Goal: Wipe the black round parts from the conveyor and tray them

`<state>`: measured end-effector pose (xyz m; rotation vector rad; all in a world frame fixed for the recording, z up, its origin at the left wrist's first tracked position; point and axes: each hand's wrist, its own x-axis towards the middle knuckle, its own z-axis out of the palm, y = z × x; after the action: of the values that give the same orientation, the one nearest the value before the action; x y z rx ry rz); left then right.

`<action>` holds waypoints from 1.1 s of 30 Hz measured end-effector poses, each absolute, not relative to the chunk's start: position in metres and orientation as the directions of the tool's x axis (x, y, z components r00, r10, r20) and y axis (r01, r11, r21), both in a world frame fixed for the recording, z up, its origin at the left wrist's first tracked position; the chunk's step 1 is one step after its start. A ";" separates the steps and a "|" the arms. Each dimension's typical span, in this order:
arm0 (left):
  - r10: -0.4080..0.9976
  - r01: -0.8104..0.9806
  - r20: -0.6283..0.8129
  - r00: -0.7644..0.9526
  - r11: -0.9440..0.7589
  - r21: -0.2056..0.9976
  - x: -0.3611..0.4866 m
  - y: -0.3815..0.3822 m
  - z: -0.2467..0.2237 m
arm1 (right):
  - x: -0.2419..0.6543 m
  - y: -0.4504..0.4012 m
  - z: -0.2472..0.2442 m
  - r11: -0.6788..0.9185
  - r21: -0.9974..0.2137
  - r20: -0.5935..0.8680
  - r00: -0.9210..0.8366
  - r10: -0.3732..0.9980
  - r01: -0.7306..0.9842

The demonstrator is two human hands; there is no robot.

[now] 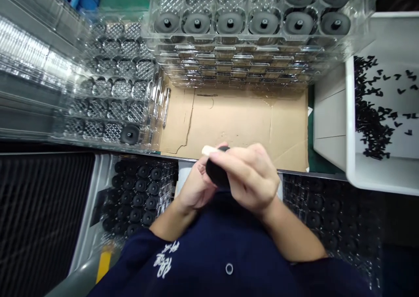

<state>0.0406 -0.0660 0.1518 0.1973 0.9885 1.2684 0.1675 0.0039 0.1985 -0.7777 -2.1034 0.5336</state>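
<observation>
In front of my chest, a black round part is held edge-on between my two hands. My left hand is closed around its left side, its fingers partly hidden behind it. From the right, my right hand has its fingers bent and pressed against the same part. A small white piece shows at a right fingertip; I cannot tell whether it covers the finger or is held. Beyond the hands lies a cardboard sheet on the table.
Stacked clear trays stand at the back, black round parts in the top one. Another clear tray at left holds one black part. A white bin at right contains small black pieces. Filled trays sit below left.
</observation>
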 end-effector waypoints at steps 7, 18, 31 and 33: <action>0.948 -0.709 -0.294 -0.124 0.123 0.695 0.029 -0.064 0.158 | 0.209 0.002 0.115 -0.100 -0.942 -0.191 -0.269 0.944 0.320; 0.945 -0.719 -0.323 -0.055 0.187 0.669 0.035 -0.064 0.168 | 0.184 0.002 0.190 0.375 -0.792 0.287 -0.248 0.925 0.482; 0.925 -0.690 -0.376 -0.051 0.240 0.683 0.029 -0.058 0.170 | 0.160 -0.007 0.205 0.710 -0.612 0.450 -0.586 0.674 0.347; 0.935 -0.699 -0.353 -0.048 0.221 0.680 0.023 -0.060 0.169 | 0.171 -0.012 0.204 0.718 -0.618 0.393 -0.664 0.636 0.322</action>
<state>0.0228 -0.0602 0.1689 0.3346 0.8899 1.3643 0.1707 -0.0122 0.2043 -0.7243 -2.3171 0.6824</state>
